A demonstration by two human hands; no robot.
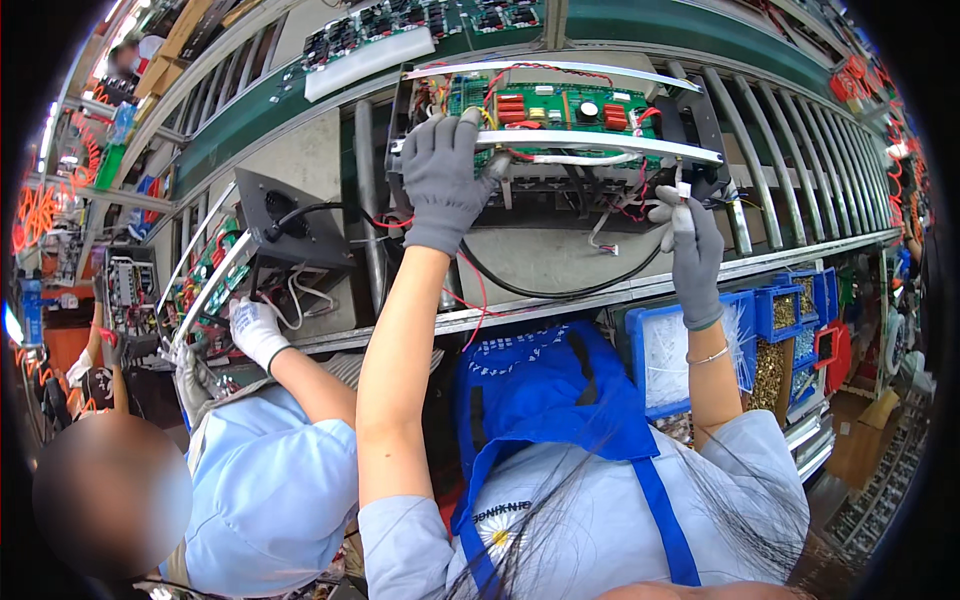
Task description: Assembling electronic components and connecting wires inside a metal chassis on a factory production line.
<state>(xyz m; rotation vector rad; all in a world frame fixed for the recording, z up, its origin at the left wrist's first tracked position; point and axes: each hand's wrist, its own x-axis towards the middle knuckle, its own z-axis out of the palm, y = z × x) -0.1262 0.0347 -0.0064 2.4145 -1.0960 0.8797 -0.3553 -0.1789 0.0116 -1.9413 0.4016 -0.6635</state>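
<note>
Your left hand (440, 185), right hand (695, 250): plain grey gloves. Connector (684, 190) at right: white. Board (548, 104): green, red blocks (510, 108). Rails (610, 143) along it: silver. Cable (540, 293) toward conveyor's (520, 255) near edge: black. Conveyor top: grey. Your apron (530, 395): bright blue, white print. Your shirt (610, 500): pale grey-blue. Bins (640, 350) off conveyor's near edge: blue, brass-gold bits (768, 370). Co-worker's glove (257, 332): white, blue marking.

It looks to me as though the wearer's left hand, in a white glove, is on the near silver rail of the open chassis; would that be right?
Not quite: the head view shows the wearer's left hand gloved in grey, not white. It is indeed on the near silver rail of the open chassis.
</note>
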